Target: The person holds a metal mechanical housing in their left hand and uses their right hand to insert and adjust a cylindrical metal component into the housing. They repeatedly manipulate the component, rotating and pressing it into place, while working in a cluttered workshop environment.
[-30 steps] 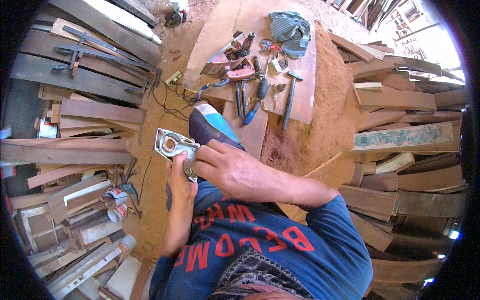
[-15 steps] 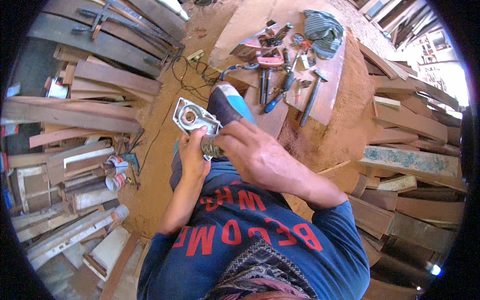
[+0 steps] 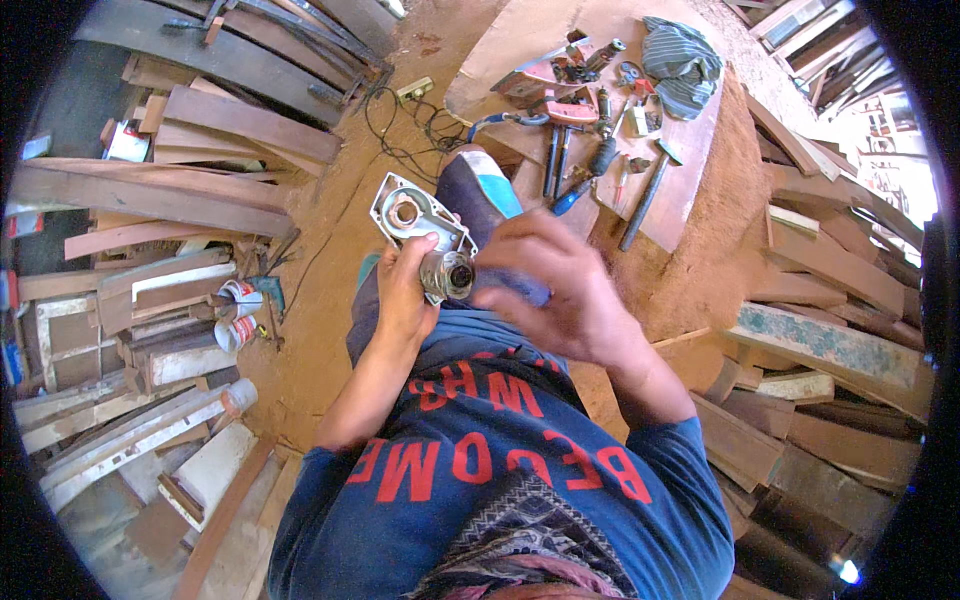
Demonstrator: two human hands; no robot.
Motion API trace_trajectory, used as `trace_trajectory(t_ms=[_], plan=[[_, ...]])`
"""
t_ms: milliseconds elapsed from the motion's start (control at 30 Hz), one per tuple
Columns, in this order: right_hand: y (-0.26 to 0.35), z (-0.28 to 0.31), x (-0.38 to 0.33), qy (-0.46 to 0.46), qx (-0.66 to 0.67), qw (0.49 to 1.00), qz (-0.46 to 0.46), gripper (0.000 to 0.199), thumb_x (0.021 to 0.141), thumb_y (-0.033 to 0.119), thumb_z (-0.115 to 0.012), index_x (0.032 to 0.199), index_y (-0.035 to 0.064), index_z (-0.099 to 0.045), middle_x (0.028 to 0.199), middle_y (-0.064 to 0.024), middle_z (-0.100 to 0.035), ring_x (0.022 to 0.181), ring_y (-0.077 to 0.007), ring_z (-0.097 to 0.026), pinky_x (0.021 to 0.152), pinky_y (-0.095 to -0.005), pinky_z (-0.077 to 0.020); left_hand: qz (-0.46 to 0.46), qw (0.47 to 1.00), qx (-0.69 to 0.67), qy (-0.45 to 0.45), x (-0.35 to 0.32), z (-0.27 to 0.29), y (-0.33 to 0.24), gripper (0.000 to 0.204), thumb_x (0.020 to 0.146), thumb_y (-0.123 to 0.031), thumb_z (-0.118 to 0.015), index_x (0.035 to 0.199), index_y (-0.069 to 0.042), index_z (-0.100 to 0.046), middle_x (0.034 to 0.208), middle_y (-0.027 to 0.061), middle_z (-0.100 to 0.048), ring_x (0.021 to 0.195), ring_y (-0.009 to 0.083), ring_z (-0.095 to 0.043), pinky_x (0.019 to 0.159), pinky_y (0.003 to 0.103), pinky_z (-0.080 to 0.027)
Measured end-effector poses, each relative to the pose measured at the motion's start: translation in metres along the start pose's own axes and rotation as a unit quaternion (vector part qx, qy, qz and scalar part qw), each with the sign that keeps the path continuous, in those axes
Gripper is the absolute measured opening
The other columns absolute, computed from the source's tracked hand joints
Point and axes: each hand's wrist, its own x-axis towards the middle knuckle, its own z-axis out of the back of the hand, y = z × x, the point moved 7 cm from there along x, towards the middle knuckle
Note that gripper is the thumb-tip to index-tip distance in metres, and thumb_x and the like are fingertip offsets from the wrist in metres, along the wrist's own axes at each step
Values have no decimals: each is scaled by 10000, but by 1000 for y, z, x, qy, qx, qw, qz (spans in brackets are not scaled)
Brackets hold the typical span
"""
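Note:
In my left hand (image 3: 408,290) is a silver metal gear housing (image 3: 425,215), thumb on top, its hollow side facing up with a round bore inside. A short cylindrical neck (image 3: 447,275) with a dark opening sticks out of the housing toward my right hand. My right hand (image 3: 550,285) is beside that neck, apart from it. Motion smears its fingers, so I cannot tell whether it holds anything. A blurred blue patch shows beneath its palm; what it is cannot be made out.
Ahead, a wooden board (image 3: 505,35) bears a hammer (image 3: 650,195), red power tool parts (image 3: 572,108) and a striped cloth (image 3: 683,65). Black cable (image 3: 385,135) lies on the sawdust floor. Stacked planks (image 3: 225,200) line the left, more timber (image 3: 830,340) the right.
My right hand has come off the housing's neck and moved to the right, uncovering its dark opening. The housing, still in my left hand, has turned slightly. The whole view has shifted a little.

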Motion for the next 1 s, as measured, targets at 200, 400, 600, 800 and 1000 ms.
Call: trace_trajectory(t_ms=[200,400,600,800,1000], plan=[[-134,61,-65,-250,40,931,-264,214,960,54,-742,1165,-4,-717,1054,-72,-739,958,-159,-685,881,-306,-542,26,1000,-11,11,10,7,10,564,926,-209,-641,1423,23,-508,1340,248,-655,1222,365,-673,1079,465,-544],[-287,124,-192,-395,-35,835,-382,314,962,63,-749,1268,5,-706,1018,-31,-696,907,-113,-626,792,-257,-509,26,1000,-5,11,16,10,14,581,908,-218,-659,1408,38,-512,1325,244,-659,1218,367,-675,1088,468,-538],[-333,141,-208,-412,-201,782,-422,540,829,115,-843,1331,1,-681,1051,-122,-711,958,-211,-679,822,-360,-579,28,999,-24,-12,25,21,26,570,902,-209,-650,1382,77,-533,1291,244,-675,1179,369,-693,1055,461,-557],[-386,154,-199,-406,-218,788,-407,615,780,211,-857,1324,-12,-675,1149,-223,-689,1034,-327,-686,924,-436,-553,43,999,-27,-12,24,8,23,515,929,-180,-629,1385,43,-542,1280,222,-675,1203,359,-678,1056,463,-561],[-422,159,-170,-389,-280,772,-417,525,758,260,-882,1207,16,-760,1129,-246,-696,1052,-378,-680,950,-450,-537,44,998,-32,-7,22,5,22,522,929,-181,-629,1388,52,-538,1280,231,-680,1191,357,-689,1042,460,-571]])
